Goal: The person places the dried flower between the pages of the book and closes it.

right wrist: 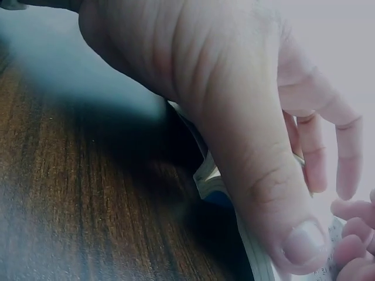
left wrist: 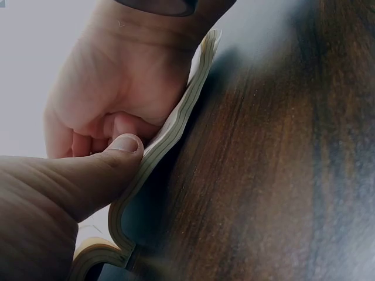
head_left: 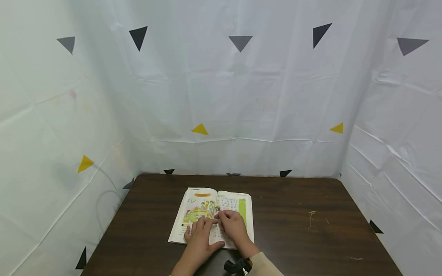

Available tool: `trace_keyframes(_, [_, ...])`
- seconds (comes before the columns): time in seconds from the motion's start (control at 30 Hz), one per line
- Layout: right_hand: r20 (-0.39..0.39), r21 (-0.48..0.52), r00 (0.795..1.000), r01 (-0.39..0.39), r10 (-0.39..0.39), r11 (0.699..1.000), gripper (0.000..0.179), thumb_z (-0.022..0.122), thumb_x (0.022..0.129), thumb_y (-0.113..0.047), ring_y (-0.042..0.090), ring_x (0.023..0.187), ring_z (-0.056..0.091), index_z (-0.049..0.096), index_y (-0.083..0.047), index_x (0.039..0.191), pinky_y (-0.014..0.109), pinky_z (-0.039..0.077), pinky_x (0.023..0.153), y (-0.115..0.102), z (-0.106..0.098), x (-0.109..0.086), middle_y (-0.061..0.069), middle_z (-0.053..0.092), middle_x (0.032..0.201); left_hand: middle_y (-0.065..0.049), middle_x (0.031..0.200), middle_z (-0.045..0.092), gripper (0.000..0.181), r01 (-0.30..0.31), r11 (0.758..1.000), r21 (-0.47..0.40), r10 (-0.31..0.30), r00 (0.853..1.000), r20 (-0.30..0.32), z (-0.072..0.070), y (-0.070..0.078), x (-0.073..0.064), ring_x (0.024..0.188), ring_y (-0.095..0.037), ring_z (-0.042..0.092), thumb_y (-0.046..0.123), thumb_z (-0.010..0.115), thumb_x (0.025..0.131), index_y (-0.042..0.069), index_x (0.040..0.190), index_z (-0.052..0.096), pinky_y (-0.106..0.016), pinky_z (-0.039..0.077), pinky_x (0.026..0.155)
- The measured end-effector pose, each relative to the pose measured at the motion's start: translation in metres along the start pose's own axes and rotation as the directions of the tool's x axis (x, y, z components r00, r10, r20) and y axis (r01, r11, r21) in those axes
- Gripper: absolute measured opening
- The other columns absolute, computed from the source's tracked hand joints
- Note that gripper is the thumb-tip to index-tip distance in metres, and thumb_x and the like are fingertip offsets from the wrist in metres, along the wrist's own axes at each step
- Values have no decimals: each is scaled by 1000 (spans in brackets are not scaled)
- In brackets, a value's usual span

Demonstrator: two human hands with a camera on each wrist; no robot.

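Note:
An open book (head_left: 179, 230) with coloured pictures on its left page and text on the right lies on the table. Across its lower middle rests my left hand (head_left: 201, 240), fingers spread over the pages and thumb stretched to the right near the bottom edge. My right hand (head_left: 235, 227) lies on the right page, its fingers curled, fingertips at the inner fold close to the left fingertips. In the left wrist view the right hand's curled fingers show no object in them. The right wrist view has the left thumb (right wrist: 275, 216) at the book's edge.
The dark brown wooden table (head_left: 310, 245) extends on both sides of the book. A black band (head_left: 238, 265) is on the right wrist, by a beige sleeve (head_left: 265, 266). White sheeting (head_left: 214, 96) with triangles hangs around the table's back and sides.

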State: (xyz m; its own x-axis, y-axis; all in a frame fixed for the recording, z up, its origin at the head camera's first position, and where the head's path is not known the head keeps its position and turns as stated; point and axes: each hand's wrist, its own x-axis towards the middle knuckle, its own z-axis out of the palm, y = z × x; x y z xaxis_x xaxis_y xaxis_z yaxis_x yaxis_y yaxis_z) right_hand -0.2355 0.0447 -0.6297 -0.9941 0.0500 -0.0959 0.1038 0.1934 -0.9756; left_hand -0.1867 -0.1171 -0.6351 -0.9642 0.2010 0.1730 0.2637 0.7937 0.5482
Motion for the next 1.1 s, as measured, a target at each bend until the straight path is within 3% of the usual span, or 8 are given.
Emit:
trace_keyframes(0.13, [44, -12, 999, 8, -8, 1000, 28, 66, 108, -30, 9, 60, 48, 86, -13, 100, 22, 39, 54, 0, -1, 0, -8, 56, 64, -1, 136, 53, 75, -7, 1000, 1, 7, 1000, 10, 0, 0, 0, 132, -33, 47, 51, 93, 81, 33, 147, 62, -83, 24, 112])
trace_keyframes(0.37, [62, 62, 998, -17, 13, 998, 30, 61, 111, -26, 8, 51, 46, 82, -5, 104, 21, 36, 43, 0, -4, 2, -4, 56, 64, -3, 140, 52, 72, -28, 999, 23, 27, 1000, 12, -1, -1, -1, 134, -34, 47, 50, 92, 83, 33, 147, 63, -83, 24, 112])
trace_keyframes(0.6, [35, -40, 999, -28, 29, 999, 29, 62, 109, -28, 7, 42, 41, 85, -12, 101, 21, 36, 40, 4, -2, 0, -7, 52, 55, -2, 139, 53, 74, -21, 1000, 10, 21, 1000, 18, 0, 0, -2, 133, -34, 47, 51, 92, 82, 29, 147, 64, -83, 25, 111])
trace_keyframes(0.87, [71, -121, 997, 44, -36, 992, 25, 66, 108, -30, 5, 49, 46, 87, -19, 99, 22, 38, 45, 1, -2, 0, -7, 68, 71, -2, 140, 53, 75, -22, 1000, 19, 22, 1000, 21, 0, -1, -2, 131, -32, 47, 51, 92, 83, 29, 149, 63, -81, 25, 111])
trace_keyframes(1.1, [111, -30, 990, 90, -86, 995, 20, 68, 107, -24, 6, 62, 53, 83, -11, 107, 21, 42, 53, 3, -9, -3, -5, 66, 77, -2, 141, 52, 68, -34, 999, 13, 34, 999, 19, -2, -2, -1, 132, -32, 46, 52, 90, 84, 28, 143, 68, -81, 24, 112])
